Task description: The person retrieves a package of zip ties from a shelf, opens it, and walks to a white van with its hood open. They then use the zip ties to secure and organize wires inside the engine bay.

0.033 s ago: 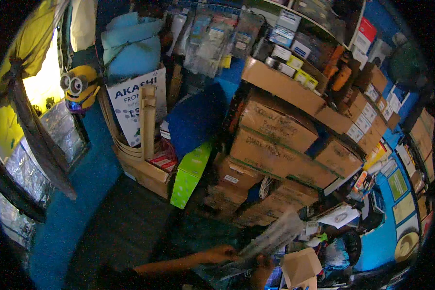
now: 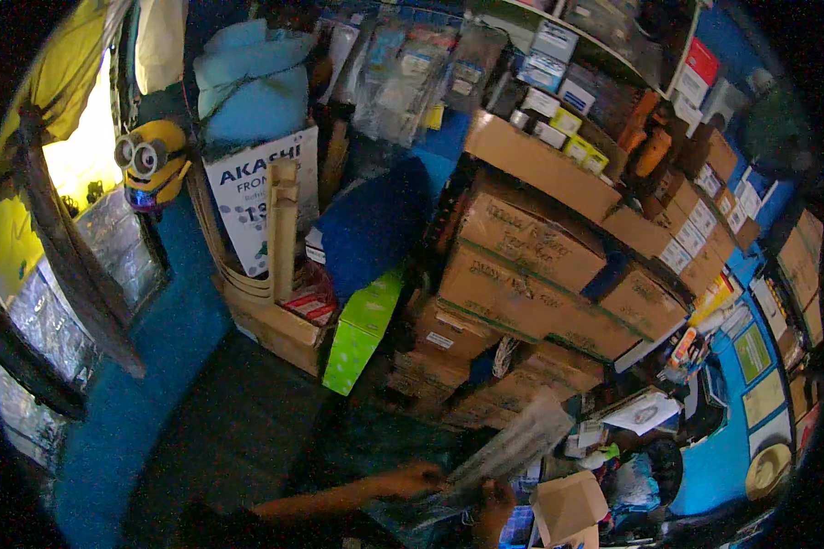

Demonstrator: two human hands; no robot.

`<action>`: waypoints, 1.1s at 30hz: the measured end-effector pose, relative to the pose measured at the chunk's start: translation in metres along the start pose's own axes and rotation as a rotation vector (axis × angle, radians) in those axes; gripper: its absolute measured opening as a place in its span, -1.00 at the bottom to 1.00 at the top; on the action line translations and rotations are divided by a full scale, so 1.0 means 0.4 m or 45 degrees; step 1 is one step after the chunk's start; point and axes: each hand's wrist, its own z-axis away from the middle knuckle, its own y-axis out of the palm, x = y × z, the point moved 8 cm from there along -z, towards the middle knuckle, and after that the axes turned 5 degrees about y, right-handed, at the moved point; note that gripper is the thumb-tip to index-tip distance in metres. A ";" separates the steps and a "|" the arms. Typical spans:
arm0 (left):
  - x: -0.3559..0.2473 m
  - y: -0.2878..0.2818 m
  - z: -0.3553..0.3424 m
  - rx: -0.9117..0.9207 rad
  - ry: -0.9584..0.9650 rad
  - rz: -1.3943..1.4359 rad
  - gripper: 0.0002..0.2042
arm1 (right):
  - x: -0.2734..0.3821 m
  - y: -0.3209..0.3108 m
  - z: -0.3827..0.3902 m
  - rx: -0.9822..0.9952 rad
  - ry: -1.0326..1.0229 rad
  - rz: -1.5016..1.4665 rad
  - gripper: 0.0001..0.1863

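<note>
Low in the view, a long, clear plastic bag or sleeve (image 2: 520, 446) slants up to the right between my hands. My left hand (image 2: 416, 479) reaches in from the lower left, its fingers closed at the near-left edge of the plastic. Close to the lower edge, my right hand (image 2: 494, 505) is bent round the plastic's right side, with the fingers partly in shadow. I cannot make out anything inside the plastic. Just right of my right hand stands an open cardboard box (image 2: 568, 508) with its flaps up.
Stacked brown cartons (image 2: 531, 288) rise ahead. A bright green box (image 2: 362, 329) leans by a low carton (image 2: 279, 334) with a wooden post. At the right is a cluttered blue table (image 2: 716, 467). A yellow toy figure (image 2: 153, 163) hangs by the window at left.
</note>
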 end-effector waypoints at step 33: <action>-0.457 -0.785 0.148 -0.604 0.271 -0.662 -0.80 | 0.060 0.418 -0.089 0.103 -0.205 0.162 -0.61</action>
